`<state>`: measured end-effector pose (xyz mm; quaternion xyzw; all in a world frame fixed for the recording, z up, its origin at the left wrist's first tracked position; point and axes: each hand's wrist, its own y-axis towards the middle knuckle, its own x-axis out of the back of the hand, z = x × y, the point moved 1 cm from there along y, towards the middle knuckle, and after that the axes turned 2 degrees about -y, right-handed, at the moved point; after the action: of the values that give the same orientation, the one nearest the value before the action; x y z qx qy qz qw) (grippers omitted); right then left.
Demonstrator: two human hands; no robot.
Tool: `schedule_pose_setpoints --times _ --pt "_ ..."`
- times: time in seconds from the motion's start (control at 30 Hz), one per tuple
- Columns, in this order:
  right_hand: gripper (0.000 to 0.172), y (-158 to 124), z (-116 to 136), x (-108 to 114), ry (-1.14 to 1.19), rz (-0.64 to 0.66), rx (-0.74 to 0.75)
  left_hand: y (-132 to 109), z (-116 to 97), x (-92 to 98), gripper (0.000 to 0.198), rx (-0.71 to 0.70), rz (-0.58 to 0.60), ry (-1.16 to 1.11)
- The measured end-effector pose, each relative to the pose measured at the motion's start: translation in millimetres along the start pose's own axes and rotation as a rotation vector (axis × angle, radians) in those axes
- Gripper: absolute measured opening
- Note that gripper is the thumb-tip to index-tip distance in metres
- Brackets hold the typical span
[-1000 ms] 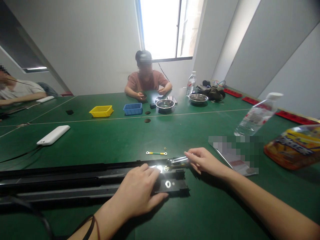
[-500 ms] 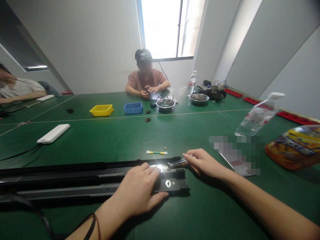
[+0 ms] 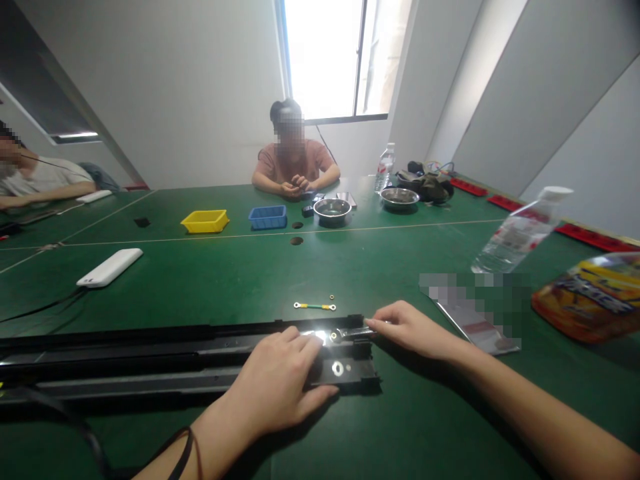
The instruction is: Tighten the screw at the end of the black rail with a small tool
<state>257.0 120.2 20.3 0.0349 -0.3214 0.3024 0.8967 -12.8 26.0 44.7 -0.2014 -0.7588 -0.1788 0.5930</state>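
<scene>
Right hand (image 3: 407, 328) pinching metal wrench (image 3: 357, 331), head at small nut (image 3: 334, 336) near right end of black rail (image 3: 210, 380). Left hand (image 3: 283, 370) clasping rail from above. Rail lying toward near edge of tabletop (image 3: 225, 280); green-and-yellow wire (image 3: 315, 307) just beyond. Yellow tray (image 3: 205, 227), blue tray (image 3: 268, 222) toward far edge.

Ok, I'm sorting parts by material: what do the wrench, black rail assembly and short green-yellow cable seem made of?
Wrench: probably polished steel, from its silvery glints.
Black rail assembly: perhaps dark-coated metal, from its soft sheen; plastic isn't ruled out.
Short green-yellow cable: likely plastic-insulated wire, from its coloured covering; silvery end rings look metal.
</scene>
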Motion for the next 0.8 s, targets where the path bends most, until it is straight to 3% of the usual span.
schedule_pose_setpoints --times 0.2,0.6,0.8 --pt "0.053 -11 6 -5 0.056 0.172 -0.079 1 0 0.3 0.043 0.005 0.002 0.001" --pt "0.055 -14 6 -5 0.119 0.247 -0.157 0 -1 1.3 0.044 0.002 0.0 0.005" --pt "0.054 -13 9 -1 0.062 0.221 -0.097 0 -1 0.0 0.044 -0.002 -0.005 0.004"
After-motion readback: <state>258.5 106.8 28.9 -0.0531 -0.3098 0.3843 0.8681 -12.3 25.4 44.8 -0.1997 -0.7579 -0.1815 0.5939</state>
